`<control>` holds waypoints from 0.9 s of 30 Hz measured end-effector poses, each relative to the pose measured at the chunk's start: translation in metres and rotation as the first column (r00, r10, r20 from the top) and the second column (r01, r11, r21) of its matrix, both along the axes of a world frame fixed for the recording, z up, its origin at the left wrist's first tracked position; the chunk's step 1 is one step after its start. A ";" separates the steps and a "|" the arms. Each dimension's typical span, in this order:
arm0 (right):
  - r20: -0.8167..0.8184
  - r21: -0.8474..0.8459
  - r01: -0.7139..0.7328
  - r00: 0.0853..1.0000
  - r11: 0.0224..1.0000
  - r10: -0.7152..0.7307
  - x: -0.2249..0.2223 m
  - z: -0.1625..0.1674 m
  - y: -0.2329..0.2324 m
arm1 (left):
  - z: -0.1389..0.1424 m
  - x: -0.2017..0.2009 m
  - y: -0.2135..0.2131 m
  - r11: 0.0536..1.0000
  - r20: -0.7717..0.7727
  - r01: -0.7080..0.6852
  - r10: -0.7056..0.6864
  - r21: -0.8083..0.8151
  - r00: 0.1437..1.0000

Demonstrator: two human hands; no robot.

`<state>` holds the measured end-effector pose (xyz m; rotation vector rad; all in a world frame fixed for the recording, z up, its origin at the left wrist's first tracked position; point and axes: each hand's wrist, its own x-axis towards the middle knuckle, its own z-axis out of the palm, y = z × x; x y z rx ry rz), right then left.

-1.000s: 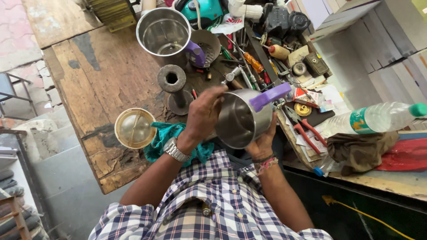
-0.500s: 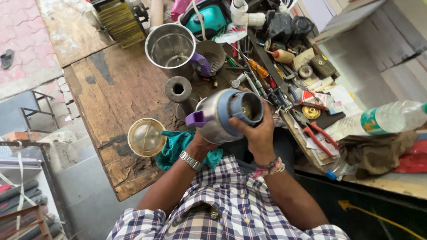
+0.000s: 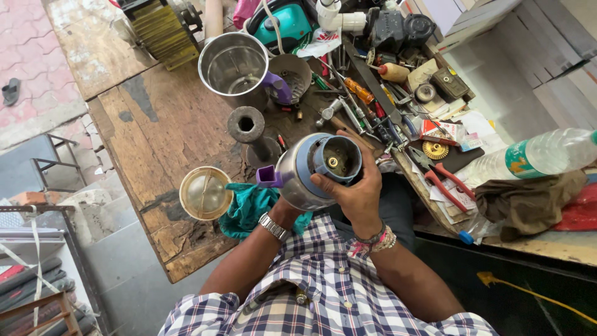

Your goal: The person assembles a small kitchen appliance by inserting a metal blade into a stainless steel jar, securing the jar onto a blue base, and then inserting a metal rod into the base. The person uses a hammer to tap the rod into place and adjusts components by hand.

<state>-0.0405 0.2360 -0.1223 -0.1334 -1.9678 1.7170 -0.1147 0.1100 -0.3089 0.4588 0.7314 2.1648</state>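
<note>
A steel mixer jar (image 3: 314, 177) with a purple handle is held base-up above the near edge of the worn wooden workbench (image 3: 161, 137). The right hand (image 3: 354, 190) wraps its blue plastic base, fingers curled tight on the rim. The left hand (image 3: 287, 211) lies mostly hidden under the jar; its grip cannot be told. A teal cloth (image 3: 249, 208) and a clear round lid (image 3: 205, 193) lie just beside.

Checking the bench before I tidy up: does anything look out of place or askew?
The clear plastic water bottle lies on its side at the bench edge, and the steel mixer jar with purple handle is held upturned, its blue base facing up.
</note>
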 end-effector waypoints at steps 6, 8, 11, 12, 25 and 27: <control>0.072 -0.097 -0.001 0.997 0.995 0.008 0.008 -0.001 0.003 | -0.006 0.009 -0.015 0.938 -0.494 -0.175 0.005 -0.299 0.869; 0.078 -0.094 0.009 0.997 0.996 -0.001 0.010 -0.001 0.002 | 0.002 0.014 -0.014 0.923 -0.491 -0.208 0.025 -0.323 0.871; 0.071 -0.113 0.008 0.997 0.994 0.000 0.011 -0.003 0.001 | 0.016 0.013 -0.001 0.942 -0.486 -0.217 0.068 -0.256 0.871; 0.072 -0.123 0.004 0.997 0.992 0.005 0.010 -0.003 0.001 | 0.020 0.014 0.002 0.947 -0.479 -0.220 0.084 -0.234 0.873; 0.066 -0.359 -0.011 0.997 0.933 0.038 0.000 -0.010 0.014 | 0.051 0.009 0.004 0.976 -0.484 -0.144 0.050 -0.160 0.874; 0.036 -0.553 -0.046 0.996 0.832 0.079 -0.007 -0.011 0.017 | 0.045 0.005 0.007 0.960 -0.512 -0.161 0.021 -0.230 0.859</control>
